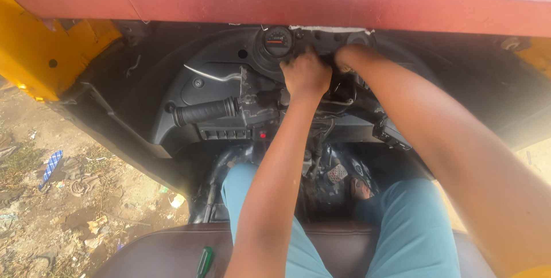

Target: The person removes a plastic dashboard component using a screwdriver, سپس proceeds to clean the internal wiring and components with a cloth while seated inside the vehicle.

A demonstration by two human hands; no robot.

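Head view: looking down between two bare forearms into the driver's well of a small three-wheeled vehicle.
Dashboard: black moulded plastic dashboard panel (229,71), matte and dusty, curved like a shell, sitting dead ahead under a faded red padded bar (287,2).
Gauge: small round dial with a red stripe (277,41), set high in the panel, just above and left of the knuckles.
Left hand: left hand (307,74) is curled tight, fingers pressed into the middle of the panel just below the dial; what it grips, I cannot tell.
Right hand: right hand (347,57) is tucked in beside it, wrist bent, fingers buried behind the panel, so how it is closed cannot be told.
Handlebar: ribbed black rubber grip (205,111), cylindrical, pointing left, with a row of square switches and a red button (263,135) beneath.
Legs: teal cloth trousers (413,226), knees apart either side of the steering column.
Seat: smooth brown leatherette seat (160,252), with a green-handled screwdriver (205,261) lying on it near the left elbow.
Bodywork: yellow painted metal (34,48) at far left.
Ground: dry, littered dirt (57,209) outside.
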